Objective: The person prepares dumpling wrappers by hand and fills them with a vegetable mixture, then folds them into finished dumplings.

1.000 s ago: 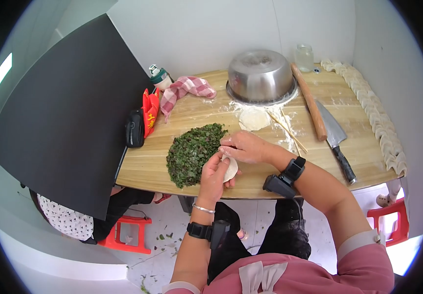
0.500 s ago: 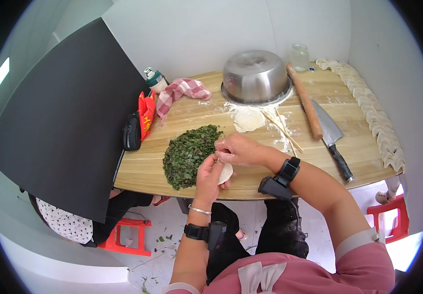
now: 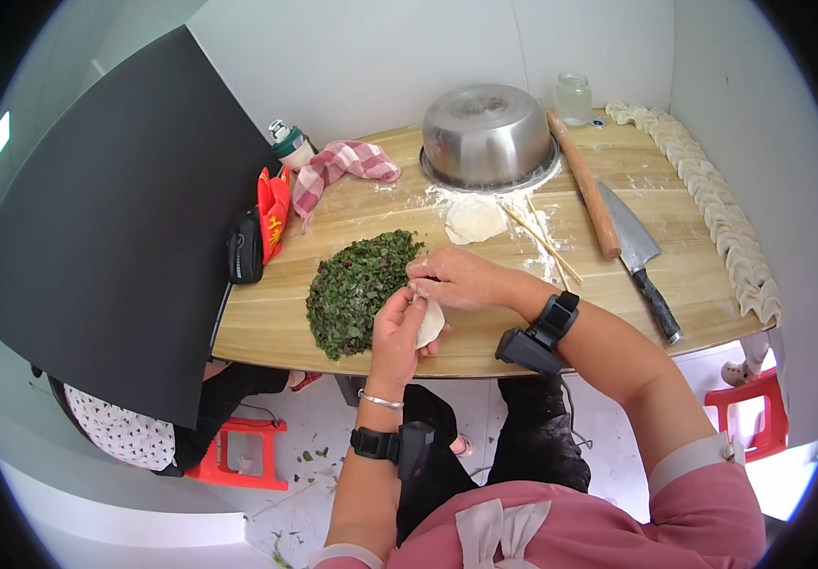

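Note:
A pale dough piece (image 3: 431, 323) rests in my left hand (image 3: 398, 334), whose fingers are wrapped under and around it near the table's front edge. My right hand (image 3: 452, 278) is closed in a pinch at the dough's upper edge, touching my left fingertips. Just left of both hands lies a heap of chopped dark green leaves (image 3: 357, 294). Behind them, a flat round dough wrapper (image 3: 474, 219) lies on scattered flour, with thin sticks (image 3: 546, 245) beside it. Whatever is inside the held dough is hidden.
An upturned steel basin (image 3: 488, 137), a rolling pin (image 3: 584, 185), a cleaver (image 3: 633, 242) and a glass jar (image 3: 573, 99) are on the wooden table. Folded dumplings (image 3: 708, 194) line the right edge. A checked cloth (image 3: 343, 171) lies back left. Another person sits at lower left.
The view has shifted slightly, so the table items appear a little higher and further left. Both hands keep hold of the dough, with small finger movements along its edge.

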`<state>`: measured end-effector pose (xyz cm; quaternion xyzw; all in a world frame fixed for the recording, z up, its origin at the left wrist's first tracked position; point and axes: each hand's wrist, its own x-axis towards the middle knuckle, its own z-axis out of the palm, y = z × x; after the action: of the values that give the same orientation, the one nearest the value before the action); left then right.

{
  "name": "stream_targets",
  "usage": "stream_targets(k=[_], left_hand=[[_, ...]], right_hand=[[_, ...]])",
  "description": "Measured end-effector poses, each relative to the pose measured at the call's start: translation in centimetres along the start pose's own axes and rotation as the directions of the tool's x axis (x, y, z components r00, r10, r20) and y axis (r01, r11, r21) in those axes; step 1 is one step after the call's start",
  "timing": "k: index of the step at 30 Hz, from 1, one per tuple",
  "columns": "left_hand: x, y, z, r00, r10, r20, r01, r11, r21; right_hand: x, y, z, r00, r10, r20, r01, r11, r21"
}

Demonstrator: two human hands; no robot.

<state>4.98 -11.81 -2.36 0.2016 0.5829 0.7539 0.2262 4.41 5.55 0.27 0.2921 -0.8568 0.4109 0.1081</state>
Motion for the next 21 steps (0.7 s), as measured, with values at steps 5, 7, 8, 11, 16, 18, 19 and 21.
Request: stream_targets(k=[5, 7, 8, 11, 16, 18, 19, 21], left_hand=[[-0.2, 0.4, 0.1, 1.000, -0.027, 0.014, 0.027, 0.997, -0.070], [-0.1, 0.3, 0.1, 1.000, -0.022, 0.015, 0.022, 0.998, -0.060], [-0.1, 0.2, 0.0, 1.000, -0.019, 0.015, 0.020, 0.999, -0.050], [0.0, -0.1, -0.1, 1.000, -0.002, -0.001, 0.002, 0.998, -0.059], [0.1, 0.2, 0.0, 1.000, -0.009, -0.007, 0.009, 0.998, -0.067], [0.1, 0.2, 0.1, 1.000, -0.022, -0.015, 0.020, 0.997, -0.070], [0.1, 0.3, 0.2, 1.000, -0.013, 0.002, 0.013, 0.998, -0.061], [0.1, 0.3, 0.2, 1.000, -0.006, 0.018, 0.007, 0.999, -0.054]], right_hand=[[0.0, -0.5, -0.4, 0.999, -0.046, 0.004, 0.046, 0.999, 0.022], [0.0, -0.9, -0.4, 0.999, -0.035, 0.004, 0.034, 0.999, 0.029], [-0.1, -1.1, -0.3, 0.997, 0.082, 0.006, -0.082, 0.993, 0.079], [-0.2, -1.0, -0.5, 0.981, 0.195, 0.025, -0.196, 0.971, 0.136], [0.1, -0.2, 0.3, 0.998, -0.032, -0.050, 0.029, 0.998, -0.063], [0.1, -0.3, 0.4, 0.998, -0.033, -0.058, 0.028, 0.995, -0.095], [0.1, -0.5, 0.3, 0.998, -0.032, -0.058, 0.026, 0.995, -0.095], [0.1, -1.0, 0.1, 0.995, -0.001, -0.101, -0.005, 0.998, -0.060]])
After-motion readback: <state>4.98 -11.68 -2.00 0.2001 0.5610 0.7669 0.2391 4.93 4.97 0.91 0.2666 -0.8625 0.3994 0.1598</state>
